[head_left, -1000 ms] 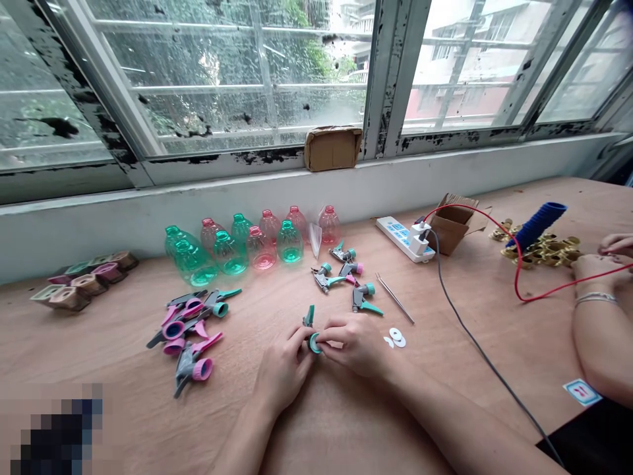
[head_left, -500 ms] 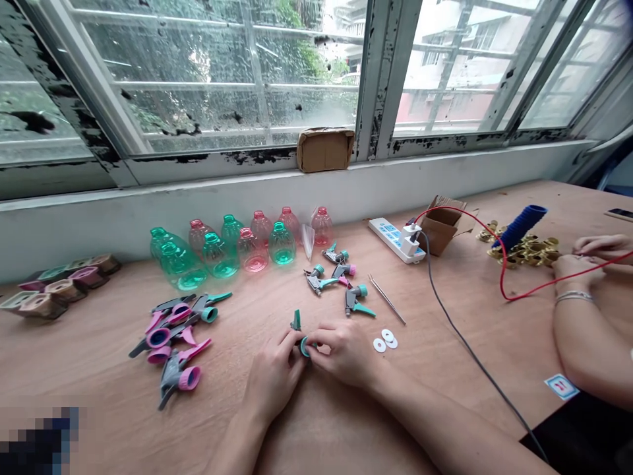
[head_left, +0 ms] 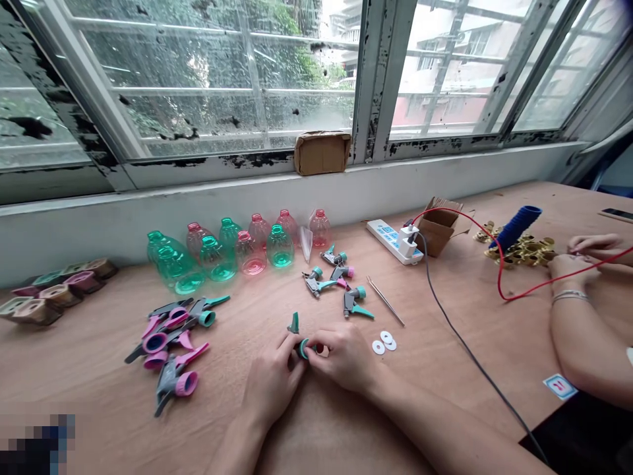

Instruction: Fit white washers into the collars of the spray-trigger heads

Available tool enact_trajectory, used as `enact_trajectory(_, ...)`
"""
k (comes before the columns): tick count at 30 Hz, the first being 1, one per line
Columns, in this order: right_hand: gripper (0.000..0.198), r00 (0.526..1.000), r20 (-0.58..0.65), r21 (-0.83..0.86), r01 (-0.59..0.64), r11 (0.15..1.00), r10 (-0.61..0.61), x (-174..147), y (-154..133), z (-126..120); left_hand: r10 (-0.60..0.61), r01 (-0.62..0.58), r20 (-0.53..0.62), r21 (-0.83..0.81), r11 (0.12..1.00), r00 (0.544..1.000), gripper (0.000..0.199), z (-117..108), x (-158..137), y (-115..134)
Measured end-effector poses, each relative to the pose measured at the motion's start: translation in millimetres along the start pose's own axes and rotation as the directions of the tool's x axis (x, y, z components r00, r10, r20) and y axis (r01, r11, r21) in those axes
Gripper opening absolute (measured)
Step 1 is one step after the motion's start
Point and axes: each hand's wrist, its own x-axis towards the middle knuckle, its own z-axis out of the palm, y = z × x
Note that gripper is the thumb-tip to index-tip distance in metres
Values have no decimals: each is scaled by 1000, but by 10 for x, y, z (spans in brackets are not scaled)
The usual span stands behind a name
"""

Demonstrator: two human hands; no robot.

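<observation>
My left hand (head_left: pixel 275 373) is closed around a spray trigger head (head_left: pixel 294 323), whose green lever pokes up past the fingers. The head's green collar (head_left: pixel 303 348) faces my right hand (head_left: pixel 343 356). Thumb and forefinger of that hand are pinched at the collar's opening; anything small between them is hidden. Right of my hands lie several white washers (head_left: pixel 384 342) and a pair of metal tweezers (head_left: pixel 386 301). Beyond them rest several grey spray heads (head_left: pixel 354 303) with green or pink parts. A pile of pink and green spray heads (head_left: pixel 171 340) lies to the left.
Green and pink bottles (head_left: pixel 217 260) stand along the wall. Small moulded cups (head_left: pixel 59 290) sit far left. A power strip (head_left: pixel 393 241) with red and dark cables and a cardboard box (head_left: pixel 438 227) are right of centre. At far right, another person's hands (head_left: pixel 576 264) are near brass parts (head_left: pixel 529 251).
The view has shifted very slightly. Both my hands stay at the spray head's collar, with only small finger movement.
</observation>
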Motion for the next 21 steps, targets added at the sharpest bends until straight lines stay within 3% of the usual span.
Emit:
enact_trajectory(17,9,1000,17,83,-5,997,4,12,0,-46,-24,22,-31,-57,998,999,14,-42,17,46)
enact_trajectory(21,32,996,60,94,54,994,-59,13,20,-80,-36,34,-28,-74,997,999,19,-46,19,33)
